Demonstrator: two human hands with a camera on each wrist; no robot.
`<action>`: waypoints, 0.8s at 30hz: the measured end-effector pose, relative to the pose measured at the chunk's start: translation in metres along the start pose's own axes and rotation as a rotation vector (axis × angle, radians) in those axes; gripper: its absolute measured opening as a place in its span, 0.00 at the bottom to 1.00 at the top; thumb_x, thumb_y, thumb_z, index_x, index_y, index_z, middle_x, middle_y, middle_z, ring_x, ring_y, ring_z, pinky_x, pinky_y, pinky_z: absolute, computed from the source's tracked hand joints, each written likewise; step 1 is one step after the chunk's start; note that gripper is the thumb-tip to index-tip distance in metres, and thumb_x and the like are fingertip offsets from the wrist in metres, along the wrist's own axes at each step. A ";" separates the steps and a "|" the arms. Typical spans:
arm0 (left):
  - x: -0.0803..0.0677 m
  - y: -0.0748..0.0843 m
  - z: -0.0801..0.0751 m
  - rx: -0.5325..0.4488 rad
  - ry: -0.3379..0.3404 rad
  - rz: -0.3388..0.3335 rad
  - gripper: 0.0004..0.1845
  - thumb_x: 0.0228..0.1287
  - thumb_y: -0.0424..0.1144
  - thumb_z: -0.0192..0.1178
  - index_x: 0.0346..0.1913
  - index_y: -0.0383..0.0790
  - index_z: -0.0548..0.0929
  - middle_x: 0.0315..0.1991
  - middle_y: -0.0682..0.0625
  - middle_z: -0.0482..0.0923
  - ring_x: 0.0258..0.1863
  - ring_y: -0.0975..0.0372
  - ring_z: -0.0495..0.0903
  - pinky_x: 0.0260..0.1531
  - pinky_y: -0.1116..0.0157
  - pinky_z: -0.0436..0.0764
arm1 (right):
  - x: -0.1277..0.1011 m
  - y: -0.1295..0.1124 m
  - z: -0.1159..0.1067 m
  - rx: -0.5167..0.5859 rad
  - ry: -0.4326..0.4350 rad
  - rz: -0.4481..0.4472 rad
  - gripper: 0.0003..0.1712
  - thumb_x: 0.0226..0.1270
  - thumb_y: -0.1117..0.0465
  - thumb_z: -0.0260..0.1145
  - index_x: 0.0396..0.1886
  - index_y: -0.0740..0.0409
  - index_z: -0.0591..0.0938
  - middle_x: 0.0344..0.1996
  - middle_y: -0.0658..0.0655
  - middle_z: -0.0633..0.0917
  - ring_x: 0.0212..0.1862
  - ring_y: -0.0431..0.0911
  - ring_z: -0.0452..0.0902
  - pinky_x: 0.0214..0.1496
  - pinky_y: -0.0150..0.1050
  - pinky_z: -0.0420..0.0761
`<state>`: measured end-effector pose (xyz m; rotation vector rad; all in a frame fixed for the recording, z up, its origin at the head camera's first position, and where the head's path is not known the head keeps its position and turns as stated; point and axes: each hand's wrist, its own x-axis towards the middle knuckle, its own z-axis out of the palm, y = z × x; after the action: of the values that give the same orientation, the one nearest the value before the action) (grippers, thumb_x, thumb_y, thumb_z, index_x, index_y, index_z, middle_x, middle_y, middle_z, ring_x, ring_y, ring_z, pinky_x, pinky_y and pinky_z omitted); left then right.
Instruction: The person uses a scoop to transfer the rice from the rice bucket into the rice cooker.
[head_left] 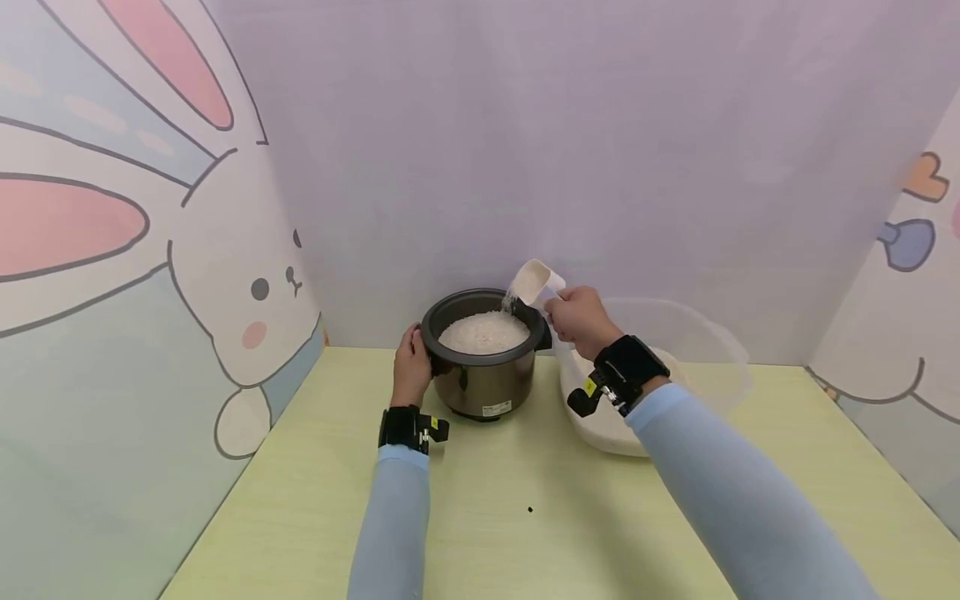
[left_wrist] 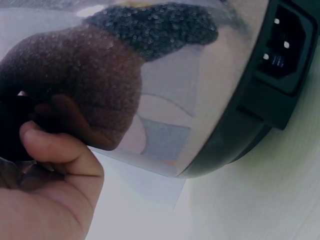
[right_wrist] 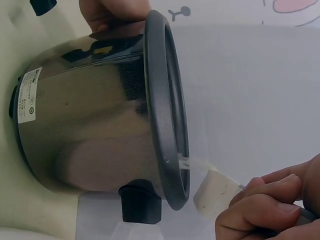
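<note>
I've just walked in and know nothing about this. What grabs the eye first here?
Most striking is the metal rice cooker at the middle of the pale green table, heaped with white rice. The right hand tips a white scoop over its rim, grains spilling in, while the left hand grips the cooker's side. A clear tub sits to the right, and a big cartoon rabbit fills the left wall.

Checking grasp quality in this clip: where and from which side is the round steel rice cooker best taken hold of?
Take the round steel rice cooker by its dark side handles, coming in level from left and right. The polished wall curves smoothly, and rice fills the open top, so it must stay upright. The left hand already holds the left side; the right hand grips a white scoop.
</note>
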<state>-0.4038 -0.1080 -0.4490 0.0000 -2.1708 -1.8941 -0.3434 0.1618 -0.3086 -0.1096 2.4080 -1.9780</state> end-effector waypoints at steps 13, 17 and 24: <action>0.001 -0.002 -0.001 0.009 0.001 -0.001 0.28 0.86 0.48 0.38 0.78 0.38 0.63 0.76 0.39 0.64 0.75 0.47 0.63 0.70 0.46 0.66 | 0.002 0.000 0.024 -0.197 0.009 -0.054 0.19 0.80 0.65 0.48 0.59 0.73 0.77 0.69 0.70 0.71 0.36 0.48 0.65 0.36 0.43 0.64; 0.001 -0.001 -0.001 0.010 0.004 0.010 0.27 0.86 0.48 0.38 0.78 0.38 0.64 0.76 0.39 0.64 0.75 0.47 0.63 0.71 0.47 0.65 | 0.003 -0.001 0.033 -0.220 0.008 -0.064 0.22 0.80 0.64 0.49 0.64 0.73 0.77 0.71 0.70 0.69 0.57 0.55 0.70 0.43 0.45 0.68; 0.002 -0.002 -0.002 0.012 0.001 0.008 0.28 0.86 0.48 0.38 0.78 0.37 0.63 0.76 0.39 0.64 0.75 0.47 0.62 0.72 0.47 0.64 | 0.000 -0.003 0.042 -0.260 0.015 -0.093 0.21 0.79 0.64 0.50 0.61 0.71 0.80 0.67 0.68 0.75 0.45 0.53 0.71 0.36 0.42 0.66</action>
<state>-0.4057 -0.1101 -0.4505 -0.0058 -2.1780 -1.8768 -0.3409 0.1196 -0.3138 -0.2160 2.7043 -1.6926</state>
